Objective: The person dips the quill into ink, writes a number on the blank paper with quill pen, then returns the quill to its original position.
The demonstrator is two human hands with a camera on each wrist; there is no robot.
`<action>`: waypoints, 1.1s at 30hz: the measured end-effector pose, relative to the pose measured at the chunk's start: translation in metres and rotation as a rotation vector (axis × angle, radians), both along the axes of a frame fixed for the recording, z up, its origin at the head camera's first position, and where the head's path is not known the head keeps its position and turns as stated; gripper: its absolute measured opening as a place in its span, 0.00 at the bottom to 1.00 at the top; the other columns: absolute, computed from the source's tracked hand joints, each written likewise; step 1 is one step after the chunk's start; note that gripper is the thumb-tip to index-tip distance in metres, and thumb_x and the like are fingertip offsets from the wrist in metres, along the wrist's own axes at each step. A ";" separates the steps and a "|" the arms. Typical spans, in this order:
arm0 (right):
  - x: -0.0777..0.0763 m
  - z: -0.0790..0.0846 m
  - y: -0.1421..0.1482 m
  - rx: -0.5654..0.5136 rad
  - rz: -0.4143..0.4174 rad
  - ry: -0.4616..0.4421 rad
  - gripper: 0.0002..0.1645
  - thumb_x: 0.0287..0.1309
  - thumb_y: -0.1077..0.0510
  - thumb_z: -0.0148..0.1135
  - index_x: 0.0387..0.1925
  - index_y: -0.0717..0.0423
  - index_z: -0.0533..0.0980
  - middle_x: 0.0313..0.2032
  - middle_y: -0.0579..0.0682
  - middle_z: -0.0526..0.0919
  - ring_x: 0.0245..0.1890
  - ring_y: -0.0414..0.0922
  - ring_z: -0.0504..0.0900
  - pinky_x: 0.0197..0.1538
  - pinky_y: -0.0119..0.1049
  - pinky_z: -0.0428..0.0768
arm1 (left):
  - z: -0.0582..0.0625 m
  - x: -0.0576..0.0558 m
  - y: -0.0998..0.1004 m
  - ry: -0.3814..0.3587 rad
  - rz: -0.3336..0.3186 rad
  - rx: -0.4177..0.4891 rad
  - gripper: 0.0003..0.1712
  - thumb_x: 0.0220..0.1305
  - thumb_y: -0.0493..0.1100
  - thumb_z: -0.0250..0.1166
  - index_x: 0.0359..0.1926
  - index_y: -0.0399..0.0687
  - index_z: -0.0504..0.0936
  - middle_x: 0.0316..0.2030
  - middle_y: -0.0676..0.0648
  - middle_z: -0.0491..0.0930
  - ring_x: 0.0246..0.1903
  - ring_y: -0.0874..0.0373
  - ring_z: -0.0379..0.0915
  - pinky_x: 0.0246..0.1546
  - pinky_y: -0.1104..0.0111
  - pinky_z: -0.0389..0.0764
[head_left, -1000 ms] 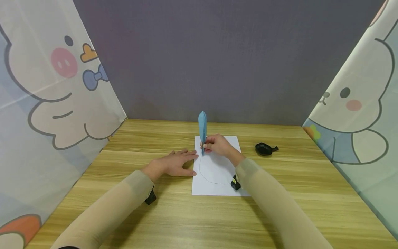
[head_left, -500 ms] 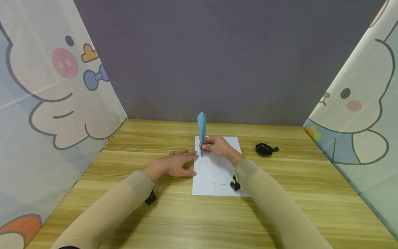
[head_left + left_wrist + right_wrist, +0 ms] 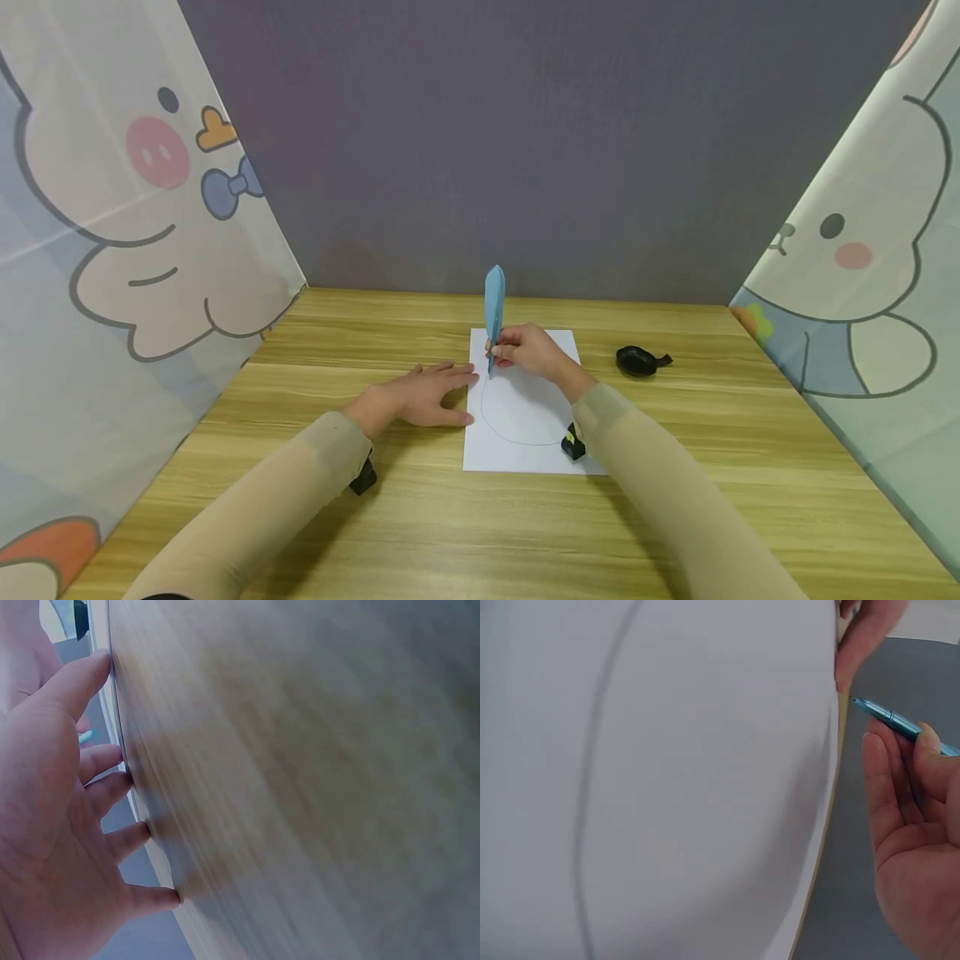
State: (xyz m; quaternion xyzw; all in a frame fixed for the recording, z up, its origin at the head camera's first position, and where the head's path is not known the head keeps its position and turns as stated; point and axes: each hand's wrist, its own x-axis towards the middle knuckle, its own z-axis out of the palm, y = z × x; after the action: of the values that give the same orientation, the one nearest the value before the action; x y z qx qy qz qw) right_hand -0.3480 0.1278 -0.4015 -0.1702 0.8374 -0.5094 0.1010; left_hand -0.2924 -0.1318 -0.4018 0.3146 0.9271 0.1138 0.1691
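A blue pen with a feather-shaped top stands nearly upright over the upper left of a white sheet of paper. Thumb and fingers of my right hand pinch it low down. Its pointed teal barrel shows in the right wrist view. A thin dark curved line runs down from near the pen tip and round along the lower part of the sheet. My left hand lies with fingers spread, its fingertips on the paper's left edge; the left wrist view shows these fingers straight against the surface.
A small black oval object with a short tail lies right of the paper on the wooden table. A grey panel rises behind the table, and cartoon-printed cloths hang at both sides.
The pen's feather top has swung slightly right after a small shift left, and my right hand has moved a little with it. My left hand and the paper stay in place.
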 end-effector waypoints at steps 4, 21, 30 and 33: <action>0.002 0.003 0.014 -0.033 -0.017 0.013 0.16 0.79 0.62 0.64 0.60 0.67 0.85 0.52 0.63 0.92 0.48 0.49 0.94 0.55 0.42 0.92 | 0.000 0.000 0.000 -0.003 0.001 0.001 0.50 0.77 0.73 0.60 0.89 0.61 0.57 0.89 0.54 0.49 0.89 0.43 0.40 0.83 0.28 0.44; 0.035 0.009 0.097 -0.119 -0.096 -0.107 0.22 0.83 0.64 0.57 0.69 0.74 0.75 0.60 0.66 0.87 0.47 0.41 0.89 0.57 0.37 0.91 | -0.001 0.001 -0.003 -0.007 -0.016 0.018 0.51 0.78 0.72 0.60 0.89 0.59 0.55 0.90 0.52 0.48 0.90 0.41 0.39 0.83 0.27 0.42; 0.054 0.005 0.133 -0.151 -0.132 -0.100 0.26 0.83 0.64 0.57 0.72 0.78 0.70 0.55 0.64 0.89 0.44 0.39 0.90 0.58 0.41 0.91 | -0.002 0.000 -0.002 -0.004 -0.026 0.031 0.51 0.78 0.71 0.60 0.89 0.56 0.56 0.90 0.50 0.49 0.89 0.39 0.40 0.82 0.26 0.43; 0.059 0.004 0.141 -0.158 -0.125 -0.097 0.25 0.83 0.65 0.57 0.71 0.79 0.69 0.54 0.67 0.88 0.45 0.40 0.90 0.58 0.42 0.91 | -0.001 0.000 -0.001 -0.004 -0.027 0.025 0.51 0.78 0.72 0.60 0.89 0.57 0.55 0.90 0.50 0.49 0.89 0.39 0.39 0.82 0.26 0.43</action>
State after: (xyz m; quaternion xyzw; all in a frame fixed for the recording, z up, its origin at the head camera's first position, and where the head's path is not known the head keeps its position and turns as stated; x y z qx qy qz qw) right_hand -0.2887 0.2692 -0.3973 -0.1000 0.7979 -0.5867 0.0957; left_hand -0.2925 -0.1328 -0.4028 0.3290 0.9209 0.1236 0.1688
